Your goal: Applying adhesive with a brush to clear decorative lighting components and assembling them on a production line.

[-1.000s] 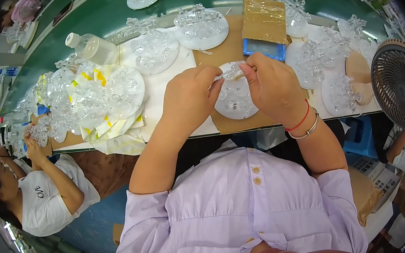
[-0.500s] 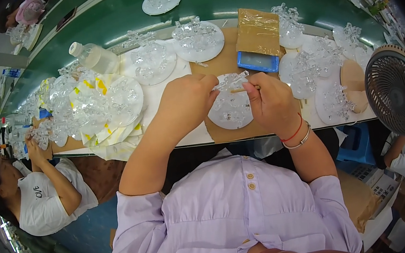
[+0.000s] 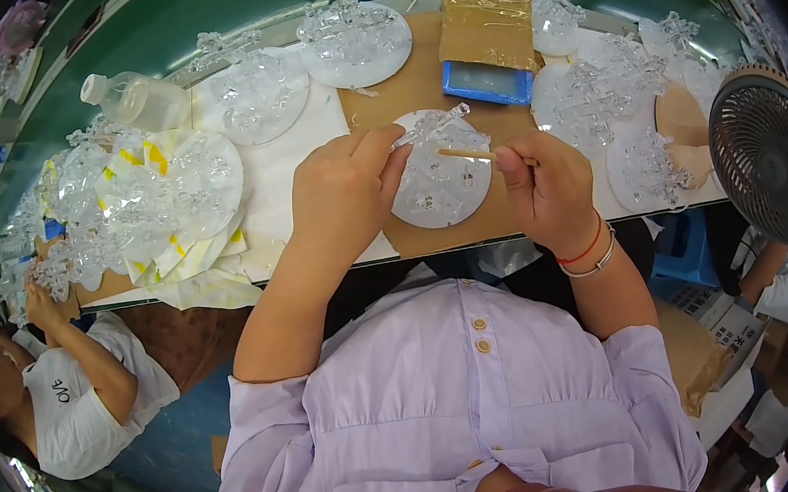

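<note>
Left hand [image 3: 341, 194] pinching a clear glass ornament [image 3: 434, 125] above the round disc [image 3: 441, 187], right hand [image 3: 548, 191] gripping a thin stick [image 3: 466, 152]: slip apparently risks snapping it.

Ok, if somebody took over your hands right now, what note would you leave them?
Left hand: fingers pinch a small clear glass piece over the round clear disc.
Right hand: holds a thin wooden stick, tip pointing at that piece.
The disc lies on brown card at the table's near edge; a blue tray sits behind it.
Done: several small clear pieces already sit on the disc; decorated discs are piled at left and right.
Left: the held piece is not yet set down on the disc.
</note>
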The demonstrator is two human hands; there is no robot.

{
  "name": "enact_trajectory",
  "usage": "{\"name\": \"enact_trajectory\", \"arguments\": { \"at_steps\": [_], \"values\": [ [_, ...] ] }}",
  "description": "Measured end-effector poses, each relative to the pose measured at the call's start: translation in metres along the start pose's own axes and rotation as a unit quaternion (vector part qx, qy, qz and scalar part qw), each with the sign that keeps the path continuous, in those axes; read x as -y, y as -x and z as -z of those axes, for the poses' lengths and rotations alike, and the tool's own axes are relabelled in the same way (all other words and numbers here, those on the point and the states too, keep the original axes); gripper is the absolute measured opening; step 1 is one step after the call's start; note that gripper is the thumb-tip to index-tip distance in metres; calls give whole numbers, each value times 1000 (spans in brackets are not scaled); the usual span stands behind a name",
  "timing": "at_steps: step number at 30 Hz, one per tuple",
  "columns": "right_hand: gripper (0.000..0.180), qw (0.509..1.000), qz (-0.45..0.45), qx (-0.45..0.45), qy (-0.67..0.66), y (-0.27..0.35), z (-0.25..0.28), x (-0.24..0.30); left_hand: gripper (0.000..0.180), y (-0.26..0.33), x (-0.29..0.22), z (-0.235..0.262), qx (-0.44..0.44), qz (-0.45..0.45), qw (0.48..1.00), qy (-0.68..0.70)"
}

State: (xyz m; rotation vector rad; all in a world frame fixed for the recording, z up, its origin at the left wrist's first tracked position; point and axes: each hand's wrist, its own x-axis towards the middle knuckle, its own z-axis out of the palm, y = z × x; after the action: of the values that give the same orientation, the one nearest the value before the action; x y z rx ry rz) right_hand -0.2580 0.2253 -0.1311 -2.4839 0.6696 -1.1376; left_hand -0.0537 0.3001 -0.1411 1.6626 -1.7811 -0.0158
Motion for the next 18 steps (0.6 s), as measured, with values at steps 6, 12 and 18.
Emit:
{"name": "enact_trajectory", "arguments": {
  "at_steps": [6,12,18],
  "values": [
    [9,997,65,6,-36,4,-8,2,15,2,-1,0,-3,17,1000,22],
    [8,999,-4,37,-6,6,11,1,11,4,0,-1,-17,-9,1000,-6],
    [11,997,-35,48,56,-1,20,4,13,3,1,-2,-18,-17,1000,-5]
  ]
}}
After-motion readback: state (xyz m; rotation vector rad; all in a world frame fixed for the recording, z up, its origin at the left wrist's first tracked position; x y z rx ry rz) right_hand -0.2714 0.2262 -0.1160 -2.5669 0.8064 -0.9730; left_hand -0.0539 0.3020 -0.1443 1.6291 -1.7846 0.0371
